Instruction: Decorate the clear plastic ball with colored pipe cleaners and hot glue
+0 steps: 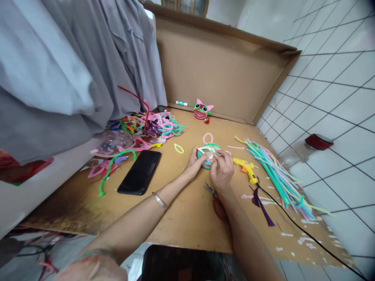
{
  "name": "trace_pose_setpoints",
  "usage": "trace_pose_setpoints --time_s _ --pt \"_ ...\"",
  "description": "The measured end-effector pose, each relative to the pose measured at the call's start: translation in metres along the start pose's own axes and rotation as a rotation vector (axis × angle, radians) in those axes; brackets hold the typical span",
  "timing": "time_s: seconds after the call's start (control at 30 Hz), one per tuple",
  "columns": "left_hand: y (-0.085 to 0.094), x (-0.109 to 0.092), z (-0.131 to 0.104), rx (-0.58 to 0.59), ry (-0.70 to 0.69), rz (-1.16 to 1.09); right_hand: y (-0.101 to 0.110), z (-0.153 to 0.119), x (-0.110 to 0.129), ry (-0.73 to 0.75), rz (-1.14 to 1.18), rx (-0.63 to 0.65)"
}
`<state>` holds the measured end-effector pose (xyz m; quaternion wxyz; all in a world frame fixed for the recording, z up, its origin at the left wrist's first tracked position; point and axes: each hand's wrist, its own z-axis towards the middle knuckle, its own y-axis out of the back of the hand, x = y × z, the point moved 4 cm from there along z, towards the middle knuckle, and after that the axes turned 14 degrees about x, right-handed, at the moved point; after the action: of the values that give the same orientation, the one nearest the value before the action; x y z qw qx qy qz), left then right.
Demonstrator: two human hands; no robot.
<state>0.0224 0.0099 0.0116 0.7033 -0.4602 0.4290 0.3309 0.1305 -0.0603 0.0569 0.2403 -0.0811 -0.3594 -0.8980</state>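
Note:
A round piece made of green, teal and pale yellow pipe cleaners (208,146) is between both hands above the table. My left hand (194,163) wraps its left side, the fingers curled round it. At its right side my right hand (223,168) has thumb and fingers pinched together on the yellow loop area; the exact bit between the fingertips is too small to tell. A pink loop (208,137) lies just beyond the piece, and a pale yellow leaf-shaped loop (178,148) to its left. Scissors (209,189) lie partly under my right wrist.
Right of the hands are a yellow glue gun (248,170) with a black cord and a bundle of pipe cleaners (272,175). On the left lie a black phone (139,172) and a tangled pipe-cleaner pile (158,125). A finished-looking cat face (202,110) sits by the cardboard wall (216,70).

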Motion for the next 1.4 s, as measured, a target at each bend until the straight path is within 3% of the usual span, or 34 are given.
trace_pose_setpoints --time_s 0.23,0.67,1.4 --pt "0.001 0.006 0.001 0.006 -0.019 -0.087 0.003 0.002 -0.002 0.01 -0.022 -0.048" --pt "0.003 0.004 0.005 -0.002 -0.003 -0.217 0.002 0.002 -0.003 0.029 -0.047 -0.006" --pt "0.012 0.01 0.011 -0.005 0.046 -0.229 0.0 0.003 -0.006 0.001 0.051 -0.039"
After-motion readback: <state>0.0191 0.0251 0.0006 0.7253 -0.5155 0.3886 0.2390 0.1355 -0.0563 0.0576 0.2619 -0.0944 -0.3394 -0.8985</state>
